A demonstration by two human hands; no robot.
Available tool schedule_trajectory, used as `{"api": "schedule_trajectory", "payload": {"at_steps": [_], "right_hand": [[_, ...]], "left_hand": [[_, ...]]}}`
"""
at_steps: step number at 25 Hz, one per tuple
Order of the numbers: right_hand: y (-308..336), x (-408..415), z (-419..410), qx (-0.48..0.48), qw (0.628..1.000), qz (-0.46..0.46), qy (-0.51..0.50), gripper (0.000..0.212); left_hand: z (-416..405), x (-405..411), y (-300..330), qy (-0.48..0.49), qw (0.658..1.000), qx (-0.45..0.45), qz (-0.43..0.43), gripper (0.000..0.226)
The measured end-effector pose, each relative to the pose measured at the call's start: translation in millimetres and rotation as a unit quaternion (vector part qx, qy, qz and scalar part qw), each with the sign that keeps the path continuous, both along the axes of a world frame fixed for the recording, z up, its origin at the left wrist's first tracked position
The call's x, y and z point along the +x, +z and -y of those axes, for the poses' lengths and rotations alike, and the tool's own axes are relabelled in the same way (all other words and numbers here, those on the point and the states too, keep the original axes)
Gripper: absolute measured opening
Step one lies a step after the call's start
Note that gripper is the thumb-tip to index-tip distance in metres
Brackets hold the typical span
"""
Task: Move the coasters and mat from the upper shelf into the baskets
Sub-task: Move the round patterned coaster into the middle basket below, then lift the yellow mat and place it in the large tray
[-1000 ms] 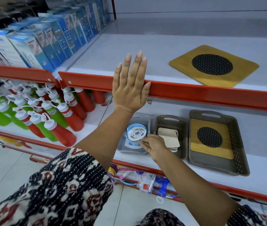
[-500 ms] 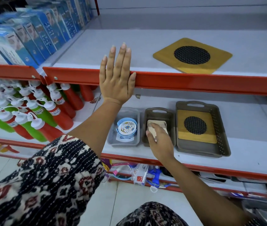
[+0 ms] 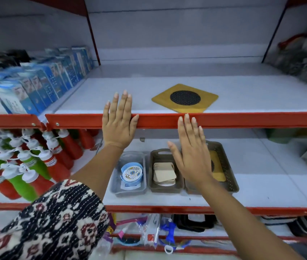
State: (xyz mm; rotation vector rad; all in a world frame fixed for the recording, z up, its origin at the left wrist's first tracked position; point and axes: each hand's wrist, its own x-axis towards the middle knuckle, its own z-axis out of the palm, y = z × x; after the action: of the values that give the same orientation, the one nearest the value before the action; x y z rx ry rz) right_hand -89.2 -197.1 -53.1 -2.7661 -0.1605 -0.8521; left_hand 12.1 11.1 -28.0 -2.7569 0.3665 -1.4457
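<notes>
One mat (image 3: 185,98) is left near the upper shelf's (image 3: 261,94) front edge; stiff, flat and light, it is best pinched at its near edge. Both the left hand (image 3: 119,126) and right hand (image 3: 192,154) are flat, empty.

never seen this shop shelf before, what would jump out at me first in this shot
Two open, empty hands fill the middle: the left hand lies flat on the red shelf edge, and the right hand is raised in front of the baskets below. Behind them, a yellow mat with a black round centre lies alone on the upper shelf. To the left, red and green squeeze bottles crowd the lower shelf.
</notes>
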Motion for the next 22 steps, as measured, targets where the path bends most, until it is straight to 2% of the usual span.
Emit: {"api": "schedule_trajectory", "payload": {"at_steps": [3, 6, 9, 13, 18, 22], "right_hand": [[37, 13, 8, 0.019, 1.0, 0.011, -0.011, 0.069], [61, 28, 13, 0.019, 0.999, -0.025, -0.043, 0.072], [75, 39, 18, 0.016, 0.995, -0.06, -0.084, 0.077], [89, 46, 34, 0.012, 0.981, -0.129, -0.142, 0.088], [102, 47, 41, -0.045, 0.968, -0.173, -0.178, 0.092], [105, 48, 45, -0.036, 0.97, -0.171, -0.172, 0.085]], "left_hand": [[2, -8, 11, -0.015, 0.999, -0.003, -0.028, 0.059], [22, -15, 23, -0.028, 0.998, 0.01, -0.061, 0.061], [47, -14, 45, -0.019, 0.989, -0.041, -0.139, 0.068], [62, 6, 70, -0.003, 0.956, -0.038, -0.292, 0.068], [77, 38, 86, -0.003, 0.882, -0.052, -0.468, 0.064], [86, 45, 92, -0.027, 0.857, -0.097, -0.505, 0.063]]}}
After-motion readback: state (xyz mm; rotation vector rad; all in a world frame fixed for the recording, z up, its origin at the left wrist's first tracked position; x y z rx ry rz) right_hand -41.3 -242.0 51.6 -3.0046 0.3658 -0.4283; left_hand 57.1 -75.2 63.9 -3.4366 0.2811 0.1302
